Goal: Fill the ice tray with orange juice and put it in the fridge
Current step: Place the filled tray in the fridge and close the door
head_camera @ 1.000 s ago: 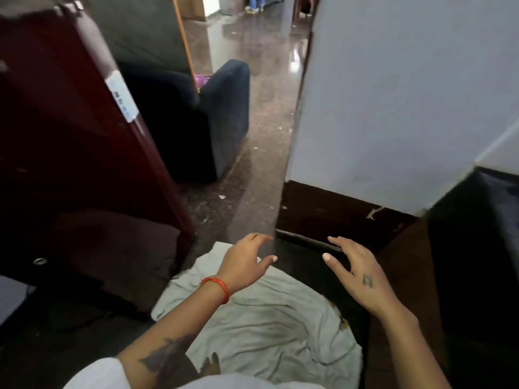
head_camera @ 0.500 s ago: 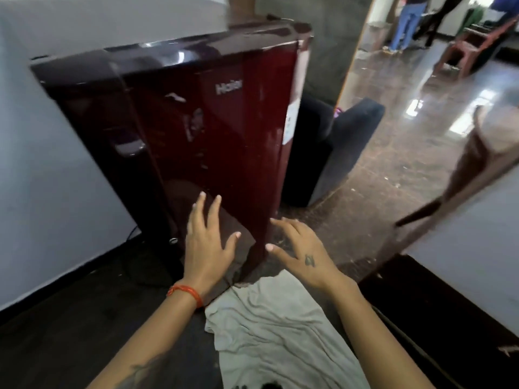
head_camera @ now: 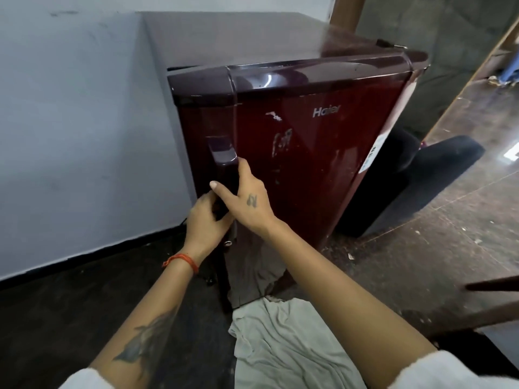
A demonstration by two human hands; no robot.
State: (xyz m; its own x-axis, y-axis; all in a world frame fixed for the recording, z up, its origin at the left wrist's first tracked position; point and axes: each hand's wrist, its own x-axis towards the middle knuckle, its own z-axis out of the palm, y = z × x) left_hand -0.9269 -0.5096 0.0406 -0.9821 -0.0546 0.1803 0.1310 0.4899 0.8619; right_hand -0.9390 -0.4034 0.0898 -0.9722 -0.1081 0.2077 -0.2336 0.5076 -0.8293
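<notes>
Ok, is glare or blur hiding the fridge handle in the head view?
Head view: glare streaks only the maroon fridge door and top edge; the dark vertical handle stays sharp, both hands on it; wide-angle distortion bows the fridge's sides.

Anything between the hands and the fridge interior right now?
Yes: the fridge door is shut. Both hands are on its handle at the door's left edge, the left hand low, the right hand above it. No ice tray is in view.
</notes>
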